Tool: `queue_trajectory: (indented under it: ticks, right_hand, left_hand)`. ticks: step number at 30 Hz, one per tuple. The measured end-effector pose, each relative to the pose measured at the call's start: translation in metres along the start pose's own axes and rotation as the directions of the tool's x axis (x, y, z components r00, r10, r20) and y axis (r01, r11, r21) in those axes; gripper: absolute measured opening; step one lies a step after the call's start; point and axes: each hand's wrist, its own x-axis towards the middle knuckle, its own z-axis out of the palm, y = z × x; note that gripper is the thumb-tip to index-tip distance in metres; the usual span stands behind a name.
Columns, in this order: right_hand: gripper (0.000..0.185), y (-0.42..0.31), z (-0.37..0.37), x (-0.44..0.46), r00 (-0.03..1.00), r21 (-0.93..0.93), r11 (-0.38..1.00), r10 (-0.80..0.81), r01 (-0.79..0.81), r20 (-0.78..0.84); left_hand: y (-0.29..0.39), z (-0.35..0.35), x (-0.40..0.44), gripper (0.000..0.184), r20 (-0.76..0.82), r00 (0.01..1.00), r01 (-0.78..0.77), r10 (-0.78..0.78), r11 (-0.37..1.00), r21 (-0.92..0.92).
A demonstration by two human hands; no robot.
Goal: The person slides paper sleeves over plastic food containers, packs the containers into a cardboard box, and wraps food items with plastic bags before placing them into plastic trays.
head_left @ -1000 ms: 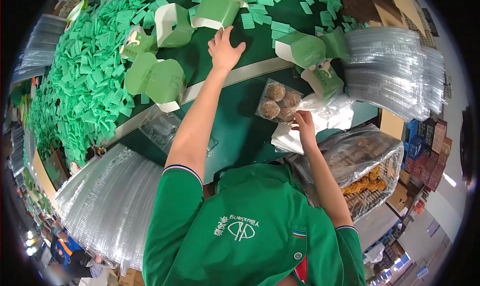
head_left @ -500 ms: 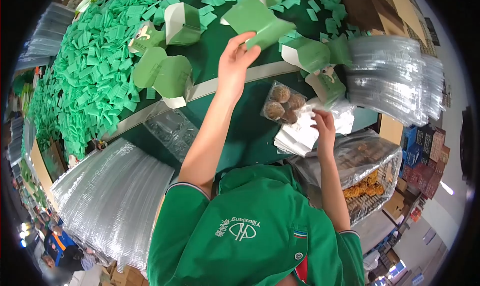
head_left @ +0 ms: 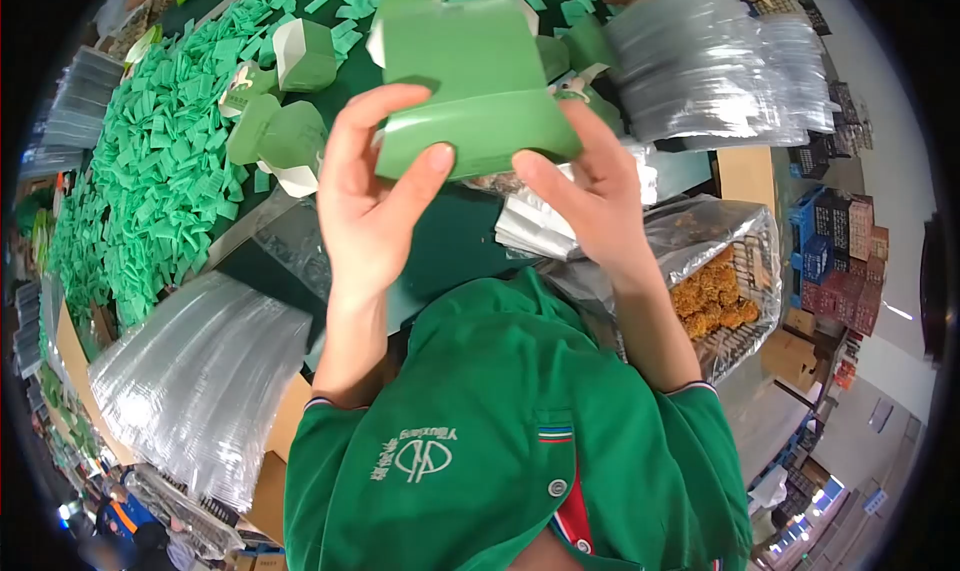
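Observation:
A green cardboard carton, partly unfolded with a crease across it, is held up in front of me between both hands. My left hand grips its left edge, thumb on the near face. On the near right corner, my right hand pinches the card with thumb and fingers. Beneath the carton, a clear tray of round brown pieces is mostly hidden. White packets lie close to my right wrist. Other green cartons stand to the left.
Small green packets are heaped at left. Stacked clear plastic trays stand at lower left and upper right. At right, a plastic-lined crate holds golden-brown pieces. A person is in the background.
My left hand has brought the carton nearer and lower. My right hand has left the white packets and taken hold of the carton's right side. The view has shifted somewhat.

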Motion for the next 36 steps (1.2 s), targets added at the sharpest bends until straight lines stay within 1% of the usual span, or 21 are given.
queue_trajectory:
  ticks: [3, 4, 7, 8, 9, 10, 13, 14, 17, 20, 21, 22, 23, 25, 26, 29, 30, 32, 33, 34, 36]
  right_hand:
    - [0.023, -0.008, -0.003, -0.009, 0.989, -0.054, 0.988, -0.144, 0.146, 0.037]
    - [0.023, -0.023, -0.006, -0.014, 0.998, -0.027, 0.999, -0.037, 0.039, 0.054]
    - [0.024, -0.04, -0.005, -0.021, 0.994, 0.292, 0.95, 0.111, -0.108, 0.007]
    - [0.024, -0.036, -0.002, -0.02, 0.999, 0.455, 0.89, 0.043, -0.027, -0.026]
    - [0.024, -0.036, -0.004, -0.021, 0.998, 0.501, 0.863, 0.07, -0.058, -0.005]
    - [0.024, -0.038, -0.008, -0.023, 0.995, 0.546, 0.833, 0.095, -0.089, 0.017]
    - [0.024, -0.043, -0.008, -0.031, 0.994, 0.639, 0.762, 0.094, -0.102, 0.046]
    - [0.024, -0.043, -0.008, -0.033, 0.995, 0.65, 0.754, 0.081, -0.095, 0.052]
    - [0.023, -0.05, -0.01, -0.041, 0.994, 0.668, 0.737, 0.094, -0.103, 0.05]
    - [0.024, -0.052, -0.015, -0.053, 0.994, 0.575, 0.814, 0.021, -0.08, 0.109]
    - [0.025, -0.049, -0.016, -0.058, 0.989, 0.526, 0.848, -0.018, -0.061, 0.143]
    - [0.026, -0.04, -0.016, -0.057, 0.972, 0.333, 0.936, -0.175, 0.116, 0.153]
    - [0.025, -0.033, -0.016, -0.062, 0.968, 0.166, 0.973, -0.187, 0.16, 0.166]
    - [0.023, -0.022, -0.018, -0.072, 0.96, -0.179, 0.955, -0.201, 0.237, 0.195]
    - [0.022, -0.018, -0.018, -0.073, 0.956, -0.175, 0.949, -0.23, 0.263, 0.184]
    - [0.024, -0.038, -0.027, -0.073, 0.984, 0.188, 0.978, 0.055, -0.088, 0.171]
    - [0.025, -0.035, -0.026, -0.071, 0.998, 0.286, 0.957, 0.039, -0.052, 0.052]
    - [0.025, -0.039, -0.03, -0.067, 0.993, 0.508, 0.855, 0.12, -0.105, 0.004]
    - [0.025, -0.04, -0.032, -0.066, 0.986, 0.608, 0.784, 0.164, -0.122, -0.014]
    - [0.027, -0.04, -0.034, -0.067, 0.984, 0.672, 0.727, 0.179, -0.141, 0.014]
    - [0.028, -0.041, -0.03, -0.069, 0.979, 0.715, 0.683, 0.205, -0.153, 0.014]
  left_hand:
    - [0.012, 0.004, -0.017, 0.046, -0.014, 0.997, -0.078, 0.078, 0.997, 0.029]
    - [0.016, 0.007, -0.021, 0.049, -0.033, 0.996, -0.077, 0.077, 0.997, 0.015]
    - [0.021, 0.014, -0.038, 0.056, -0.042, 0.995, -0.088, 0.088, 0.996, 0.013]
    - [0.018, 0.014, -0.045, 0.058, -0.01, 0.994, -0.111, 0.111, 0.993, 0.042]
    - [0.015, 0.014, -0.052, 0.06, 0.025, 0.991, -0.135, 0.133, 0.989, 0.068]
    - [0.016, 0.015, -0.06, 0.049, 0.041, 0.993, -0.117, 0.111, 0.97, 0.211]
    - [0.012, 0.012, -0.071, 0.033, 0.201, 0.962, -0.268, 0.187, 0.795, 0.544]
    - [0.014, 0.02, -0.076, 0.02, 0.102, 0.986, -0.163, 0.131, 0.874, 0.458]
    - [0.013, 0.023, -0.081, 0.026, 0.052, 0.988, -0.153, 0.145, 0.891, 0.427]
    - [0.023, 0.034, -0.078, 0.031, -0.133, 0.991, 0.034, -0.014, 0.988, 0.152]
    - [0.029, 0.041, -0.073, 0.033, -0.165, 0.986, 0.023, -0.013, 0.998, 0.057]
    - [0.033, 0.042, -0.068, 0.031, -0.2, 0.977, 0.055, -0.068, 0.996, -0.07]
    - [0.035, 0.042, -0.064, 0.03, -0.229, 0.965, 0.08, -0.126, 0.977, -0.198]
    - [0.037, 0.041, -0.059, 0.031, -0.207, 0.964, 0.116, -0.168, 0.963, -0.242]
    - [0.037, 0.041, -0.059, 0.031, -0.191, 0.963, 0.136, -0.191, 0.954, -0.265]
    - [0.037, 0.034, -0.064, 0.033, 0.074, 0.967, 0.251, -0.243, 0.87, -0.425]
    - [0.041, 0.036, -0.069, 0.037, 0.126, 0.955, 0.295, -0.267, 0.868, -0.398]
    - [0.034, 0.035, -0.08, 0.039, 0.214, 0.973, 0.077, -0.091, 0.994, 0.075]
    - [0.031, 0.036, -0.085, 0.039, 0.286, 0.958, -0.068, -0.02, 0.953, 0.296]
    - [0.033, 0.04, -0.092, 0.034, 0.248, 0.967, -0.053, -0.063, 0.899, 0.435]
    - [0.032, 0.038, -0.096, 0.026, 0.21, 0.971, 0.041, -0.117, 0.942, 0.334]
